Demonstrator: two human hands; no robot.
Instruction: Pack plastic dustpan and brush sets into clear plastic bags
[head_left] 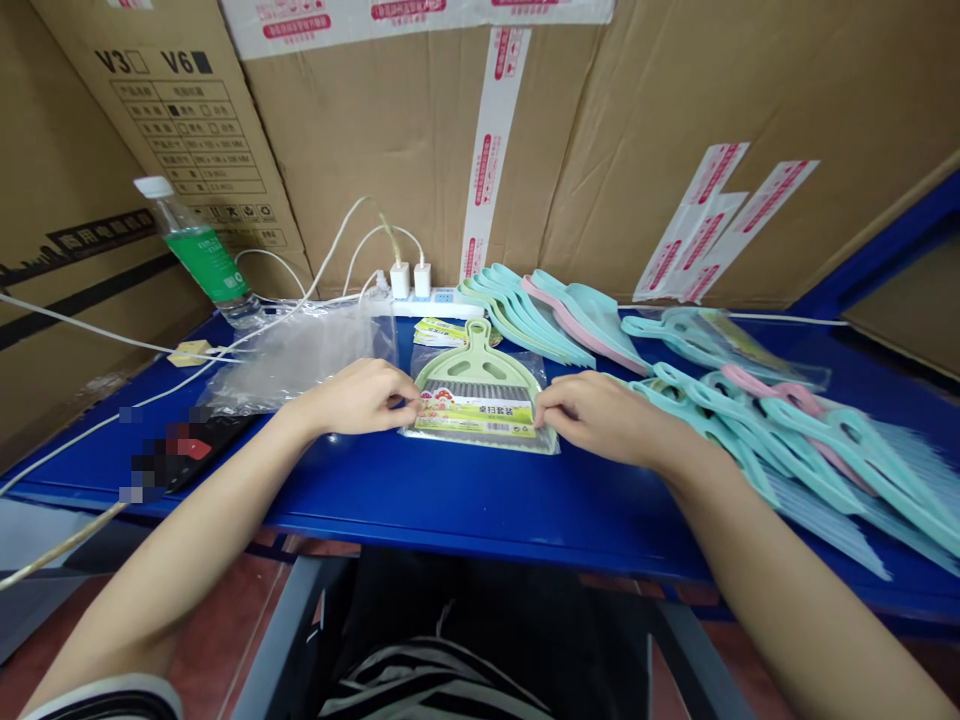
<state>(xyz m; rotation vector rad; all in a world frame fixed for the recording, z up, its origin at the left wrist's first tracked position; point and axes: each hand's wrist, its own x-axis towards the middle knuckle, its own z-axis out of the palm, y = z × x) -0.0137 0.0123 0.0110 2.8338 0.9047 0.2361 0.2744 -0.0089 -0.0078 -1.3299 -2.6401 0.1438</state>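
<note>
A light green dustpan (429, 376) lies in a clear plastic bag (545, 440) on the blue table, its handle pointing away from me. Grey brush bristles show across it, and a yellow-green label card (480, 417) with printed mushrooms lies over the lower part. My left hand (365, 397) has its fingers pinched at the bag's left edge. On the opposite side, my right hand (604, 412) pinches the right edge with thumb and fingers bent together. Behind the dustpan are more label cards (441, 332).
Nested teal and pink dustpans (592, 310) stand at the back right; several teal and pink brushes (810, 440) are heaped at the right. Clear bags (300, 350), a bottle (202, 255) and white cables occupy the left. A power strip (450, 303) runs along the cardboard (420, 150).
</note>
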